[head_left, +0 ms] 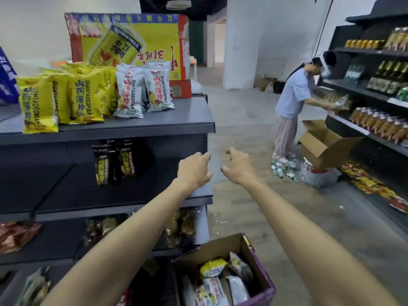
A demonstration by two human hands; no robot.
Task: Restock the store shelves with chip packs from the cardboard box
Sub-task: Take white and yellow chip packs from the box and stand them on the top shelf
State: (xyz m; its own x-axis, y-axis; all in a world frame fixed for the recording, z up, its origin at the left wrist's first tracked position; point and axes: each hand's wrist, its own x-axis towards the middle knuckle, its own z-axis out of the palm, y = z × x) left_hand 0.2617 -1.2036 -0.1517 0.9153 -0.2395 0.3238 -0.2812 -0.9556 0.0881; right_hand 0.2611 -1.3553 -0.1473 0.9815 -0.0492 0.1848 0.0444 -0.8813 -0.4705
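A cardboard box (220,246) with several chip packs (215,283) stands on the floor at the bottom centre. Yellow chip packs (39,104) and white chip packs (141,89) stand on the top shelf (136,127) of the dark rack at left. Black chip packs (114,162) stand on the shelf below. My left hand (194,171) hovers at the right end of that second shelf, fingers loosely curled and holding nothing. My right hand (238,167) hangs beside it over the aisle, fingers apart and bare.
A large yellow and red carton (130,40) stands behind the packs on the top shelf. A person (293,107) works at the right-hand shelving (362,91), beside an open cardboard box (324,144). Snack packs (364,182) and bottles (284,168) lie on the floor there.
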